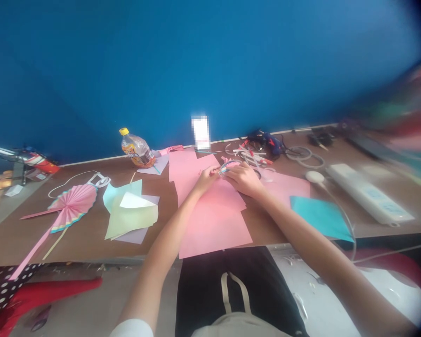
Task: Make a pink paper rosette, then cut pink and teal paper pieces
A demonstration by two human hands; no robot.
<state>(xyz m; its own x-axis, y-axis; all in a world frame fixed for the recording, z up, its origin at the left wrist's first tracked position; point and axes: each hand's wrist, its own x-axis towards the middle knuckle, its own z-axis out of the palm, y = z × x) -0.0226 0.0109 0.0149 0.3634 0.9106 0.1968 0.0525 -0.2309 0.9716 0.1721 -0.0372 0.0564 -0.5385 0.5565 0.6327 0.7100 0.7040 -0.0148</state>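
Note:
Both my hands meet over a stack of pink paper sheets (210,220) on the brown table (91,234). My left hand (206,178) is closed in a pinch on a small pink strip near a thin ring-shaped piece (228,164). Fingers curled, my right hand (244,179) presses on the same small piece from the right. What exactly lies between the fingers is too small to make out.
A pink folded paper fan (72,203) lies at the left, with light green and white sheets (131,215) beside it. A plastic bottle (136,150) stands by the blue wall. Pens, cables and a glue gun (266,145) sit behind; a teal sheet (319,215) and power strip (368,192) lie right.

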